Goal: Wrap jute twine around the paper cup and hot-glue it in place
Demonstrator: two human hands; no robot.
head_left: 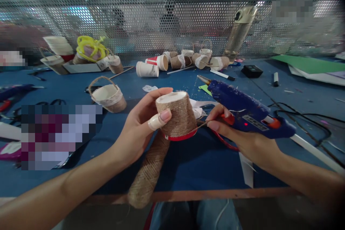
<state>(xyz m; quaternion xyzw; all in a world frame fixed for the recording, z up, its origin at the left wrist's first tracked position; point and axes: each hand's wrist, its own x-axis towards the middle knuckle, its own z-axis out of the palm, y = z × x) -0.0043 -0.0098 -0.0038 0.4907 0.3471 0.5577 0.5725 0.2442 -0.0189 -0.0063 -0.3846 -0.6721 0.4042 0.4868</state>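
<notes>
My left hand (144,124) grips an upside-down paper cup (176,115) wrapped in brown jute twine, its thumb on the near side. A red band of the cup shows bare at the lower rim. From that rim a strand of twine (201,125) runs to my right hand (229,125), pinched between thumb and forefinger. The right hand also bears a blue hot glue gun (239,104), its nozzle pointing up and left, away from the cup. Below the cup a long roll of twine (149,169) lies over the table's front edge.
A twine-covered basket (109,97) with a handle stands left of the cup. Paper cups (147,69) and several small baskets (199,60) line the back. A bottle (239,34) leans against the perforated screen (172,18). Scissors (226,142) lie partly hidden under my right hand; cables cross the right side.
</notes>
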